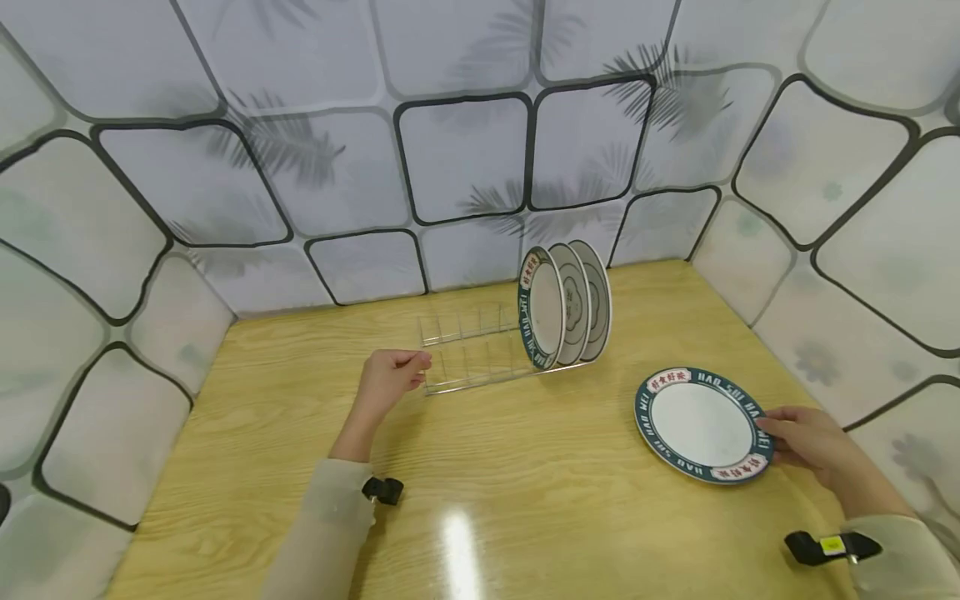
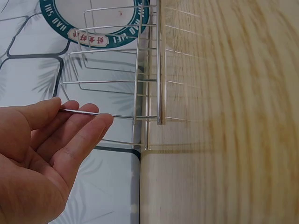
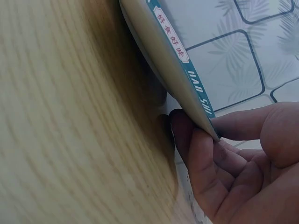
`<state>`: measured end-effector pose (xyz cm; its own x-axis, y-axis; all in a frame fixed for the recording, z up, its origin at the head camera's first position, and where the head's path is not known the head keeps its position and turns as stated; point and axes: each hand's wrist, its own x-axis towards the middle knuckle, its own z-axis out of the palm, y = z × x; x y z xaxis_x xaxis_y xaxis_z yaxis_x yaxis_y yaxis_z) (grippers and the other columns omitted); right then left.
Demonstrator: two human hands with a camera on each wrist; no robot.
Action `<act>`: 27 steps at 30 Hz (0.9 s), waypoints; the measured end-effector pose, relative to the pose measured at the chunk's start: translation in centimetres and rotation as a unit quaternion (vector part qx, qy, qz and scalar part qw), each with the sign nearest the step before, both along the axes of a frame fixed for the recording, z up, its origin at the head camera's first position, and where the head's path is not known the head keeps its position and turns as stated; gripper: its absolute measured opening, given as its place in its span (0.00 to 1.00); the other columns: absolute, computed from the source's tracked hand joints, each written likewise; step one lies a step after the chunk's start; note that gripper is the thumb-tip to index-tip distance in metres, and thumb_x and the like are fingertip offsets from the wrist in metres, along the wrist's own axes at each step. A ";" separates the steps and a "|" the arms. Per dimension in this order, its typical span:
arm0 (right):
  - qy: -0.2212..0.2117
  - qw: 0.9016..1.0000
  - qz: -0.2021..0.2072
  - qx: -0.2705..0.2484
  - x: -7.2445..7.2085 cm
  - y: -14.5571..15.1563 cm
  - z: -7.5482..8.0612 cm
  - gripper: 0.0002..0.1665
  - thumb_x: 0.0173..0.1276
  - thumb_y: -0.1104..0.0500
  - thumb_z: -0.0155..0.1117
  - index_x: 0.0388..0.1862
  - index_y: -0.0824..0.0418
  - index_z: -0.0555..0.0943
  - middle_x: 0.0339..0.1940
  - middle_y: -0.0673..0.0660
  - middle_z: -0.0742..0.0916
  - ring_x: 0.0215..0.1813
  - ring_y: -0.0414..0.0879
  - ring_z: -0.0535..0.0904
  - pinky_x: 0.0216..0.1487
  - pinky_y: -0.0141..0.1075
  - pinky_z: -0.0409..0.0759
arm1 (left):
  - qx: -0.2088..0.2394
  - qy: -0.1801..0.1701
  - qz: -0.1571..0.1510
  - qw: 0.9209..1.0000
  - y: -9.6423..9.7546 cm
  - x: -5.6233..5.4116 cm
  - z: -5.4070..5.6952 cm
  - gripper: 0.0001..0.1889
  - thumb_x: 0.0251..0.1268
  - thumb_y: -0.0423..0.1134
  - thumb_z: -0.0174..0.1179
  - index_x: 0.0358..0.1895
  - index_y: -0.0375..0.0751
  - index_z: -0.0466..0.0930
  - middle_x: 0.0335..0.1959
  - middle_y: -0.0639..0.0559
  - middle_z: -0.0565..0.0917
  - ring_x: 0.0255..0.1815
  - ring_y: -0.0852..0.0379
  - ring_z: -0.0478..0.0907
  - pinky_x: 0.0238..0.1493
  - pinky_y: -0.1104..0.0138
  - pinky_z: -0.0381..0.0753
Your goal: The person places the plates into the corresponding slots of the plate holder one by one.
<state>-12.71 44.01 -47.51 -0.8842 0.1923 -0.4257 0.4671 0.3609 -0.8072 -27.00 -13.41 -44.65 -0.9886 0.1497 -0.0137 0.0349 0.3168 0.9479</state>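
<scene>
My left hand (image 1: 388,382) pinches an end wire of a metal dish rack (image 1: 480,384) between thumb and fingers. In the left wrist view that thin wire (image 2: 122,116) runs out from the fingertips. Toward the rack's right end several plates stand on edge, the front one a white plate with a teal lettered rim (image 1: 542,308). Off to the right, my right hand (image 1: 813,446) grips a matching plate (image 1: 701,423) by its right edge, thumb on top and fingers beneath. That edge is raised from the table in the right wrist view; whether the far side touches is unclear.
Everything stands on a wood-grain table (image 1: 510,467). Behind it and along both sides rise walls with a stone-outline and leaf pattern (image 1: 465,158). The left part of the rack shows bare wires. A small black device (image 1: 382,490) is strapped at each wrist.
</scene>
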 end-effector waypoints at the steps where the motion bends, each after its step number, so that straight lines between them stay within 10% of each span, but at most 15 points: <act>1: -0.001 1.000 0.002 0.002 -0.1 0.0 0.0 0.33 0.79 0.57 0.51 0.64 0.85 0.57 0.30 0.49 0.82 0.30 0.41 0.82 0.34 0.37 0.86 | 0.001 0.000 -0.001 1.000 0.0 0.0 0.0 0.17 0.74 0.40 0.58 0.52 0.28 0.84 0.47 0.38 0.86 0.47 0.38 0.84 0.42 0.64 0.86; 27: 0.018 0.998 0.034 -0.040 -0.6 -0.6 1.0 0.28 0.77 0.60 0.54 0.58 0.87 0.63 0.32 0.51 0.83 0.32 0.42 0.83 0.37 0.36 0.86 | -0.003 0.001 0.001 1.000 -0.1 0.0 0.0 0.17 0.73 0.42 0.59 0.53 0.30 0.84 0.47 0.40 0.86 0.46 0.39 0.84 0.42 0.64 0.86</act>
<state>-13.32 43.38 -46.51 -0.9092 0.0986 -0.4045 0.4137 0.3237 -0.8509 -26.96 -13.55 -44.67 -0.9889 0.1478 -0.0131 0.0357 0.3226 0.9458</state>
